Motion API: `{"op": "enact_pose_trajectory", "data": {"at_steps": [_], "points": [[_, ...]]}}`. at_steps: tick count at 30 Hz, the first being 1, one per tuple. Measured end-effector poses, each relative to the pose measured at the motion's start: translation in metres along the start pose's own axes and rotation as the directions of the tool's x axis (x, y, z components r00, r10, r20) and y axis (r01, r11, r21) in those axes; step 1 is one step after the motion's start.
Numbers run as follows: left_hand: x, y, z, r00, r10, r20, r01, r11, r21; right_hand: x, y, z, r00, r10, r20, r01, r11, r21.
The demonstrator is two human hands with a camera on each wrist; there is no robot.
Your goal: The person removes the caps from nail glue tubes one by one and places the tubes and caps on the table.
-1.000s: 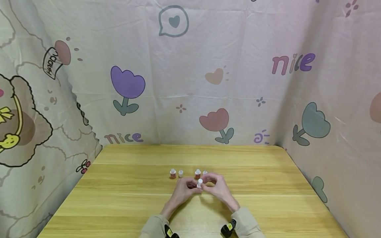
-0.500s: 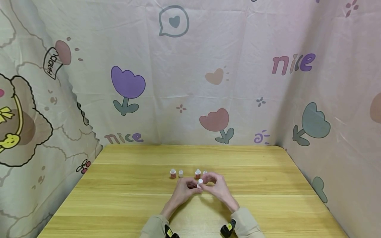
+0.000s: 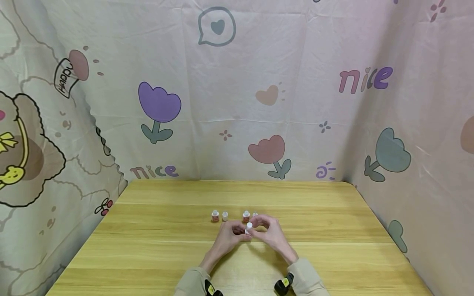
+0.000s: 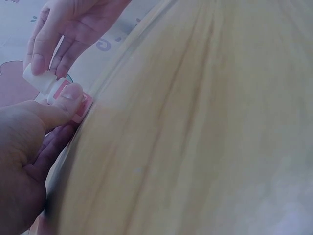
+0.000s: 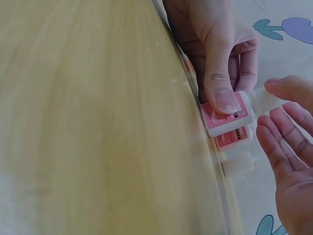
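My left hand (image 3: 227,236) grips a small white bottle (image 5: 225,120) with a pink label, its thumb laid across the label. On top of that bottle sits a white cap (image 3: 249,225), which my right hand (image 3: 272,234) pinches with the thumb on its side. In the left wrist view the cap (image 4: 38,78) points up and left, tilted with the bottle (image 4: 61,88). The remaining fingers of the right hand (image 5: 293,156) are spread loosely beside the cap. Both hands are close together over the wooden table (image 3: 159,242).
Behind the hands stand another bottle (image 3: 246,216) and a loose white cap (image 3: 255,214), partly covered by the right hand. Further left are a similar bottle (image 3: 215,216) and its neighbouring cap (image 3: 225,216). A printed cloth (image 3: 222,82) hangs around the table's back and sides.
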State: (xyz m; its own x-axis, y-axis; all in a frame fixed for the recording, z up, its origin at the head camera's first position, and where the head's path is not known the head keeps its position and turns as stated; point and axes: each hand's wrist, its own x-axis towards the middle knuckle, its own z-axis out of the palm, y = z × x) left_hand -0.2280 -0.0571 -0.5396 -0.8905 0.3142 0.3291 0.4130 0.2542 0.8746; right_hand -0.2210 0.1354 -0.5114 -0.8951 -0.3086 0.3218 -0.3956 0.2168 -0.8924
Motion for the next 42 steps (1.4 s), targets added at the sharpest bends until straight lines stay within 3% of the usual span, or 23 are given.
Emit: {"op": "enact_pose_trajectory", "data": {"at_steps": [5, 24, 31, 42], "points": [[-0.0001, -0.0014, 0.0003, 1.0, 0.015, -0.002, -0.015, 1.0, -0.009, -0.0001, 0.0001, 0.0009, 1.0, -0.011, -0.018, 0.011, 1.0, -0.003], [0.0007, 0.0016, 0.0014, 0.999, -0.031, -0.017, 0.031, 1.0, -0.001, 0.0001, -0.0009, 0.0004, 1.0, 0.02, 0.007, -0.02, 1.0, 0.022], [0.0, 0.0028, 0.0019, 0.999, -0.017, -0.03, 0.016, 0.999, -0.035, 0.0005, 0.0004, 0.0007, 1.0, 0.021, -0.024, -0.021, 1.0, 0.002], [-0.0003, 0.0015, 0.0014, 0.999, -0.026, -0.025, 0.026, 1.0, -0.015, 0.0003, -0.0018, 0.001, 1.0, 0.03, -0.002, -0.03, 1.0, 0.005]]}}
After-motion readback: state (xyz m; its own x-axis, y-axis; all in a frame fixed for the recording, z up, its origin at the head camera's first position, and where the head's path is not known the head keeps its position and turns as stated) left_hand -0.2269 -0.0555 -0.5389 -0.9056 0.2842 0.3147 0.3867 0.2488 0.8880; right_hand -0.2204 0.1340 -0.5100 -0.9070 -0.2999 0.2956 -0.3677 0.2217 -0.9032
